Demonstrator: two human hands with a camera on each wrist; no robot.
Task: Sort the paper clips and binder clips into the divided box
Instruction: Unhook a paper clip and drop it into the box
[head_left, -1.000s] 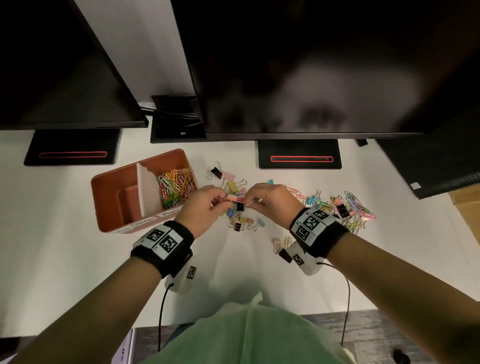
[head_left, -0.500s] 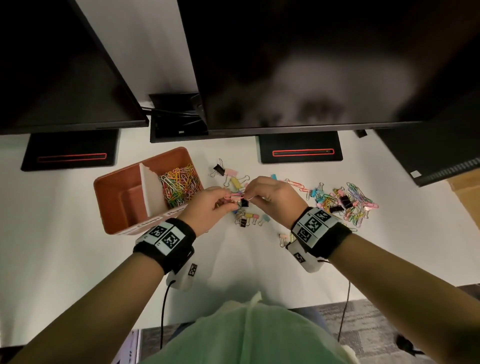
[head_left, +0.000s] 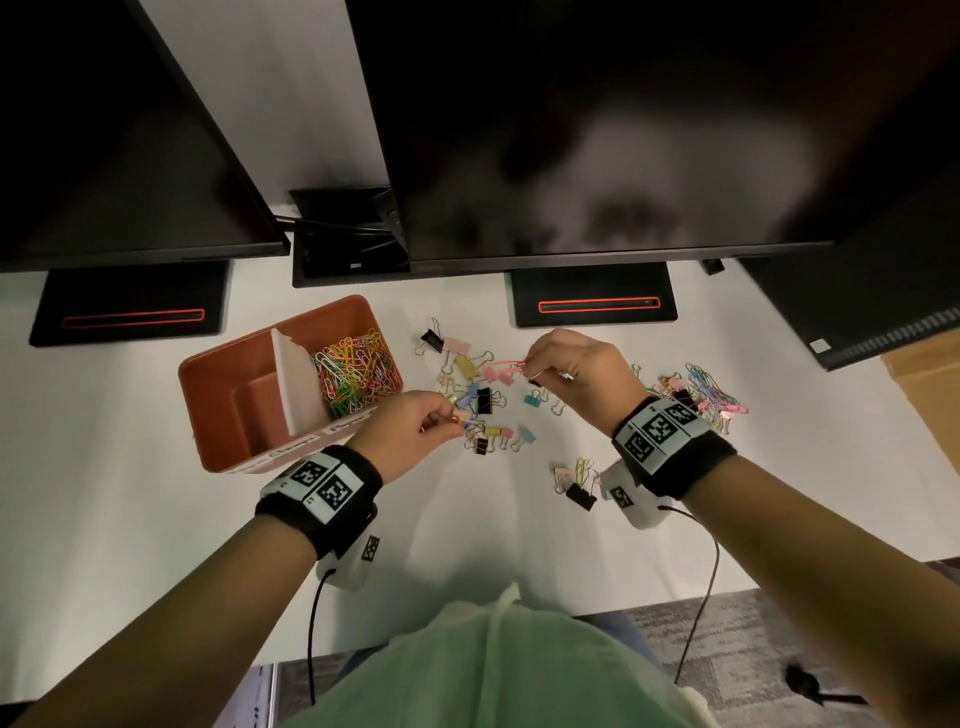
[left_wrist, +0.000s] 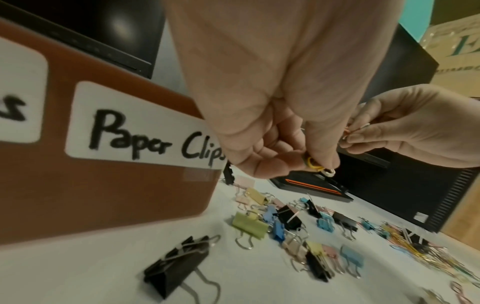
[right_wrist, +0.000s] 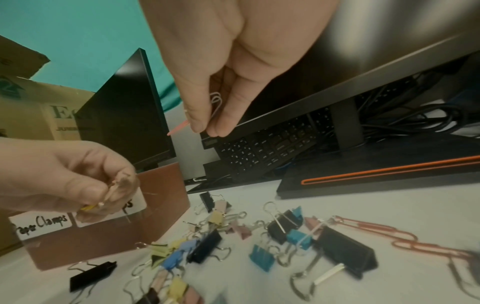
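The brown divided box stands at the left; its right compartment holds a heap of coloured paper clips and carries the label "Paper Clips". My left hand is just right of the box and pinches a yellow paper clip, with a small peach piece beside it. Further right and back, my right hand pinches a pink paper clip and a pale wire clip. Loose binder clips lie on the table under and between the hands.
A tangled pile of paper clips and binder clips lies right of my right wrist. A few more clips sit nearer me. Monitor stands and screens line the back of the white table. A keyboard is tucked under the monitor.
My hands were together over the binder clips, both pinching one cluster of clips. They have pulled apart: the left came toward me and leftward, the right went back and rightward, each holding clips.
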